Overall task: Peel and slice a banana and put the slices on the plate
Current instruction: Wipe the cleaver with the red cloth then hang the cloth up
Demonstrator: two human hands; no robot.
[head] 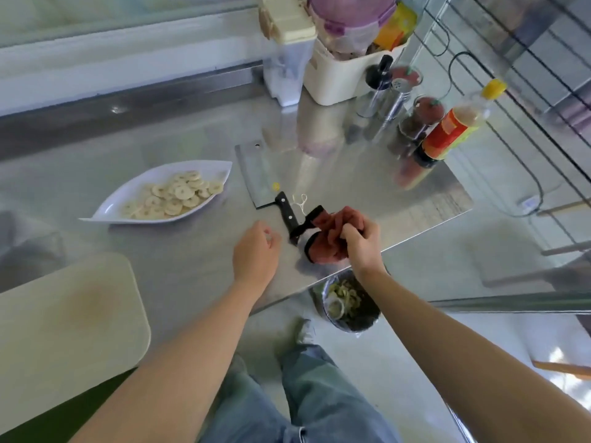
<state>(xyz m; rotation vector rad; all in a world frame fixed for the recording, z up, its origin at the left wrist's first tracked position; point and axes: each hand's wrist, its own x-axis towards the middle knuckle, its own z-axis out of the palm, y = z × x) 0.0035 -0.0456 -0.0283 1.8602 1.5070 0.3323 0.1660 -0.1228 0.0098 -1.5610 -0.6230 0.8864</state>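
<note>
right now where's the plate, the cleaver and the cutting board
plate [107, 209], head view, bare white rim at its near left end
cleaver [256, 174], head view, flat of the blade
cutting board [64, 321], head view, middle of its top face

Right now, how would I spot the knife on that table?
Start at the steel table, then find the white leaf-shaped plate of banana slices. Just right of it lies the cleaver: the only broad flat blade, with a black handle.
</note>
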